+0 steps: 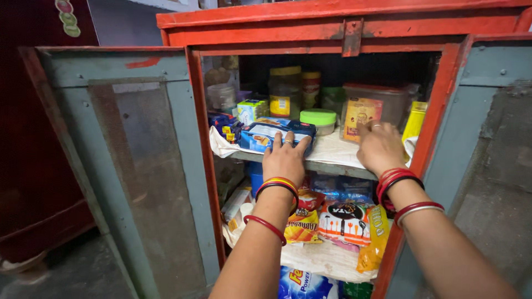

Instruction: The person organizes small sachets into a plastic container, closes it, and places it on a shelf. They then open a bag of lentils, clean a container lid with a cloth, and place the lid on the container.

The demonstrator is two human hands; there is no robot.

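My left hand (pixel 285 158) lies flat, fingers spread wide, on a blue packet (pixel 270 134) at the front edge of the upper shelf (pixel 332 166). Nothing gripped, just pressing on its top. The packet sits left of middle on a white sheet (pixel 332 148) that covers the shelf.

My right hand (pixel 378 148) is at the shelf's right end, fingers bent forward, tips touching an orange-yellow box (pixel 359 117). Cannot tell if it grips the box or only touches it. Both wrists carry red bangles.

Behind the packet: a small tub with a green lid (pixel 318 119), just right of it. A big jar with a yellow lid (pixel 285 91) stands at the back, a smaller jar (pixel 311 87) beside it. A clear tub (pixel 382 99) sits behind the orange-yellow box. A yellow bottle (pixel 414 120) stands at the shelf's far right corner. Small boxes (pixel 249 109) and a white cup (pixel 221 96) are at the left end.

Lower shelf: snack bags (pixel 343 218) packed along the front edge, a blue bag (pixel 302 283) below them.

Cupboard frame (pixel 332 19) is red. Both doors (pixel 133 155) stand open, grey-blue inside.
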